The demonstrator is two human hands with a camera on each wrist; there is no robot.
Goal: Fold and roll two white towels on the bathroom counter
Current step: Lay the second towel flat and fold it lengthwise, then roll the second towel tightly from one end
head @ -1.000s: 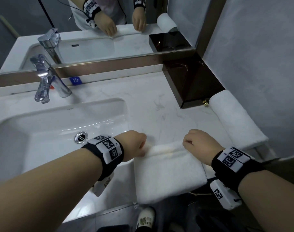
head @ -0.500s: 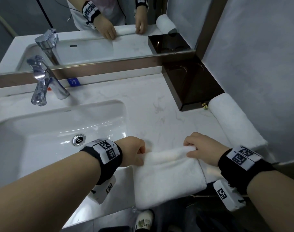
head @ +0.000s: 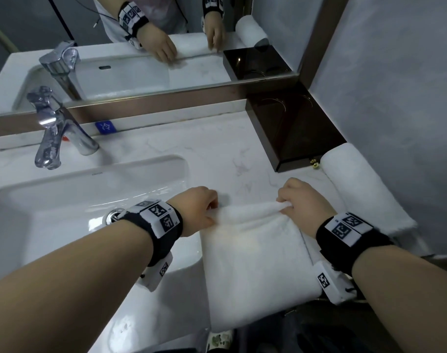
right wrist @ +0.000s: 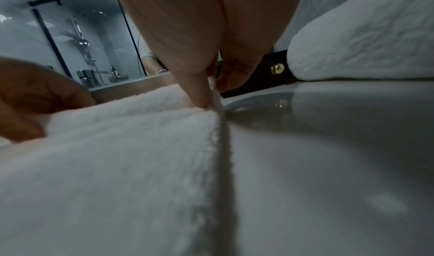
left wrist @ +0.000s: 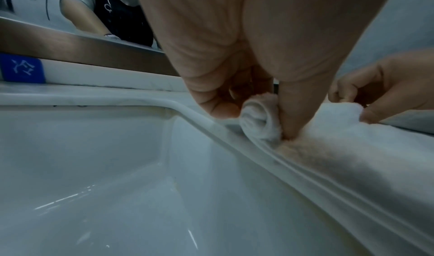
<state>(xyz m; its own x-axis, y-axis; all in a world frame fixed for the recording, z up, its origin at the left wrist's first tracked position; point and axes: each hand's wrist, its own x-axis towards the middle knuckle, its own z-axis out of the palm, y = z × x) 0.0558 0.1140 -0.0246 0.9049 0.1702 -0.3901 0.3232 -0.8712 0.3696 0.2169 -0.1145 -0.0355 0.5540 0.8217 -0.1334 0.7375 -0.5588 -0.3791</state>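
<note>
A folded white towel (head: 255, 258) lies on the marble counter (head: 181, 154), its near part hanging over the front edge. Its far end is curled into a small tight roll (left wrist: 260, 120). My left hand (head: 204, 210) pinches the roll's left end, thumb on the near side, fingers behind. My right hand (head: 301, 200) pinches the right end (right wrist: 213, 96) the same way. A second white towel (head: 359, 189), rolled up, lies against the right wall.
The sink basin (head: 72, 200) and chrome faucet (head: 54, 131) are to the left of the towel. A dark brown box (head: 293, 131) sits in the back right corner under the mirror (head: 141, 47). A blue tag (head: 104, 127) is on the backsplash.
Both hands have curled the towel's far edge over toward me, and the thin fold has grown into a small roll. The hands have shifted slightly nearer.
</note>
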